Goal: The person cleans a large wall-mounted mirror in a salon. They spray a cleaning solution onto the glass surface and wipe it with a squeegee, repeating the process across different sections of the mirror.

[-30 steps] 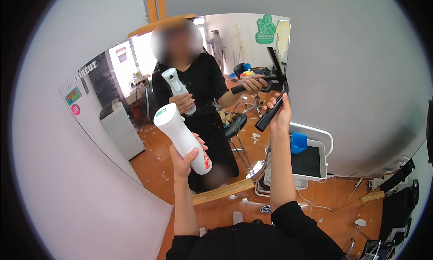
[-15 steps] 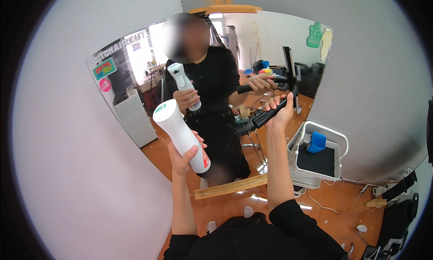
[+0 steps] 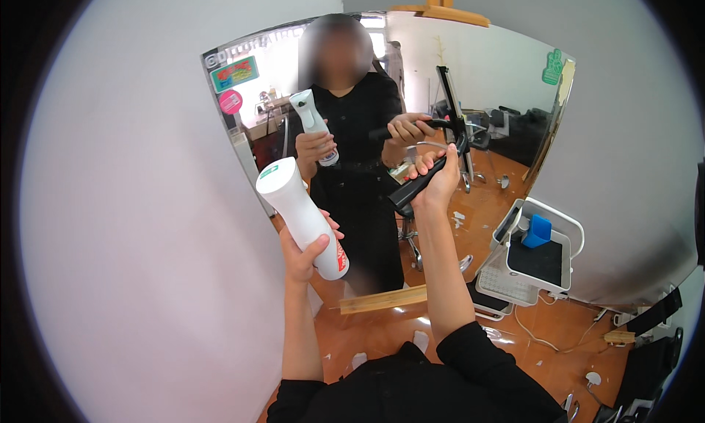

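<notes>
My left hand [image 3: 299, 255] is wrapped round a white spray bottle [image 3: 297, 210] with a red label near its base, tilted in front of the mirror's lower left. In my right hand [image 3: 438, 181] is a squeegee [image 3: 415, 188], gripped by its black handle. Its long narrow blade stands nearly upright at the mirror [image 3: 360, 203]; the reflection overlaps it, so I cannot tell whether they touch. Both hands and both tools show again in the glass.
Stickers are on the mirror's upper corners, and a wooden ledge [image 3: 385, 299] runs along its bottom. At the right stands a white trolley [image 3: 569, 272] with a blue container [image 3: 538, 230]. A cable [image 3: 532, 336] lies on the orange-brown floor [image 3: 470, 379]. White wall closes in on the left.
The squeegee in my right hand has moved left across the mirror. My view has shifted, so mirror and trolley sit farther right. My left hand keeps its hold on the spray bottle.
</notes>
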Motion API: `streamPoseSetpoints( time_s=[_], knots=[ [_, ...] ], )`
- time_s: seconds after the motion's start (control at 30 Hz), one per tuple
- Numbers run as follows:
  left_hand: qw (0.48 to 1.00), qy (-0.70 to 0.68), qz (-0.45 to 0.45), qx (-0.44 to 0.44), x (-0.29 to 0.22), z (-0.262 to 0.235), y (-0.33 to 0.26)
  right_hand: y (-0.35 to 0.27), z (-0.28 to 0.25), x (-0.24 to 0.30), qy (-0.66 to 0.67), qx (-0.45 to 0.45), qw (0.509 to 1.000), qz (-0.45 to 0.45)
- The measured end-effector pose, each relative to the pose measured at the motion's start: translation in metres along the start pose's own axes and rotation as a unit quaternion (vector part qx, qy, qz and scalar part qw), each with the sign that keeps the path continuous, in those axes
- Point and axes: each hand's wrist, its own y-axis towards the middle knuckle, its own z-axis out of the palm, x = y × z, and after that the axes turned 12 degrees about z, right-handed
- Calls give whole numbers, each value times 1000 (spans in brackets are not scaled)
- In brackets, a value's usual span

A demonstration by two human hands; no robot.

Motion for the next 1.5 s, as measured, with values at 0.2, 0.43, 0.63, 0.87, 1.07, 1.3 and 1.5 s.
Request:
streamPoseSetpoints(
  time_s=[0.2, 0.43, 0.63, 0.87, 1.07, 1.3, 1.5],
  knots=[
    [1000, 24, 2, -10, -21, -37, -12, -23, 23, -55, -22, 23, 998, 46],
    [999, 7, 24, -31, -44, -80, -27, -53, 56, -133, -127, 30, 991, 39],
    [997, 57, 20, -56, -60, -103, -38, -49, 50, -168, -202, 49, 978, -27],
    [998, 24, 23, -50, -63, -122, -45, -68, 37, -204, -368, 88, 926, -9],
    [997, 35, 21, -58, -63, -135, -53, -71, -2, -183, -595, 81, 794, -98],
    [998, 24, 21, -55, -58, -131, -53, -84, -4, -127, -816, 43, 560, -136],
    [995, 63, 9, -78, -59, -112, -49, -76, 62, -114, -794, 177, 518, -264]
  ],
)
